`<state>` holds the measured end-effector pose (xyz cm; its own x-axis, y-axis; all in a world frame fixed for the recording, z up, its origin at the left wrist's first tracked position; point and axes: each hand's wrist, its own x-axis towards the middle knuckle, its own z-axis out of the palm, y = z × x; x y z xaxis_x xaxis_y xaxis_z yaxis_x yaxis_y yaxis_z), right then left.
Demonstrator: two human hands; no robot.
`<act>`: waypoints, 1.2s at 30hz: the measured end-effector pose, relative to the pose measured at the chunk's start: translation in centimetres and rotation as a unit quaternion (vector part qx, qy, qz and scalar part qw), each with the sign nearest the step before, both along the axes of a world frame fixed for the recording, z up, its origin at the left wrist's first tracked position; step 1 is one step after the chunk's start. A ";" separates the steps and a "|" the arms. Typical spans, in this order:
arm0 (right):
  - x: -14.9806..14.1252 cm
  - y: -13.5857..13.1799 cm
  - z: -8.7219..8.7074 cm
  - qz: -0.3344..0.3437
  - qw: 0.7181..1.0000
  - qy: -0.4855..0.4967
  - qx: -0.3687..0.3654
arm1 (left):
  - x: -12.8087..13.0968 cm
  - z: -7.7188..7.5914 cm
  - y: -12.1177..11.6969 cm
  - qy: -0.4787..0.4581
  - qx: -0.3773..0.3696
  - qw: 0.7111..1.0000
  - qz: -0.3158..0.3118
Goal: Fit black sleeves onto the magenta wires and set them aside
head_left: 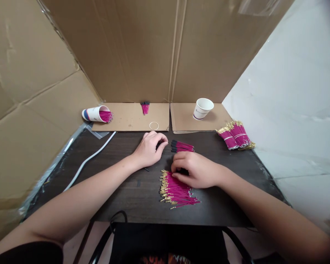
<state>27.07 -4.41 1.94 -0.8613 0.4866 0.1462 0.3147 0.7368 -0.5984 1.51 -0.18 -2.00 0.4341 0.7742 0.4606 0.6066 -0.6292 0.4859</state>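
Note:
My left hand point(151, 148) is curled above the dark tabletop, its thumb and forefinger brought together in a pinch. Whatever lies between those fingertips is too small to make out. My right hand point(195, 170) is closed too, its fingertips at the upper edge of a loose pile of magenta wires point(180, 190) with gold-coloured ends. Its fingers hide whatever they may hold. Between and just beyond both hands lies a neat row of magenta wires with black sleeves point(182, 146). A small black piece point(146, 169) rests beneath my left wrist.
Cardboard strips point(129, 123) along the back carry a tipped paper cup point(95, 114) of magenta wires, a small black-ended bunch point(145, 107), a rubber band point(154, 126) and an upright paper cup point(202, 109). Banded wire bundles point(235, 135) lie right; a white cable point(89, 157) runs left.

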 end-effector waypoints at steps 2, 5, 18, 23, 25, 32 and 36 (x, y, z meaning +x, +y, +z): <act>0.0 0.0 -0.1 -0.002 1.000 -0.006 0.007 | 0.0 -0.1 0.0 -0.002 0.003 1.000 -0.003; 0.0 0.0 -0.2 0.004 1.000 -0.013 0.017 | 0.0 -0.1 0.0 -0.004 0.004 1.000 -0.007; -0.2 -0.3 -0.2 0.030 0.999 -0.007 0.024 | -0.1 -0.1 0.1 -0.011 0.016 1.000 -0.012; -0.3 -0.5 0.2 -0.004 0.999 0.039 -0.028 | -0.1 -0.2 0.2 -0.024 0.026 0.999 -0.014; -0.3 -0.6 0.4 -0.011 0.997 0.053 -0.050 | -0.1 -0.2 0.2 -0.027 0.026 0.999 -0.020; -0.3 -0.4 0.5 -0.011 0.993 0.070 -0.094 | -0.2 -0.6 0.4 -0.053 0.049 0.996 -0.056; -0.3 -0.2 0.2 -0.028 0.990 0.096 -0.098 | -0.2 -0.6 0.5 -0.047 0.047 0.996 -0.053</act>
